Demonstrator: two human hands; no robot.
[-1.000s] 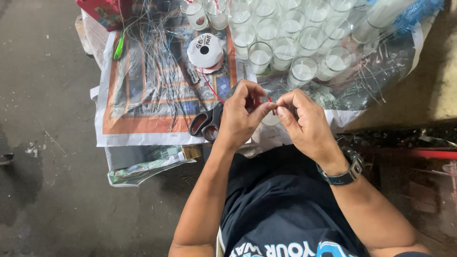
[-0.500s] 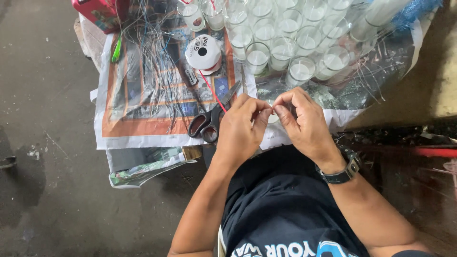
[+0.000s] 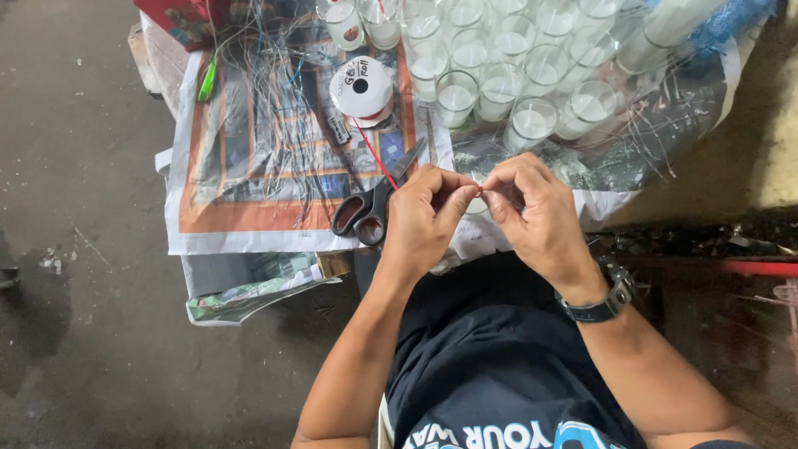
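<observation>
Both hands meet over the near edge of the worktop — left hand and right hand each pinching a thin red string at the fingertips. The string runs back to a white spool. Black scissors lie just beside the left hand. Behind — a cluster of clear glass cups, each filled with white wax.

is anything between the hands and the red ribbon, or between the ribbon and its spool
Nothing visible. Left hand and right hand both pinch the red ribbon directly at their fingertips. The strand runs unblocked from the left hand to the white spool, passing just above the black scissors.
</observation>
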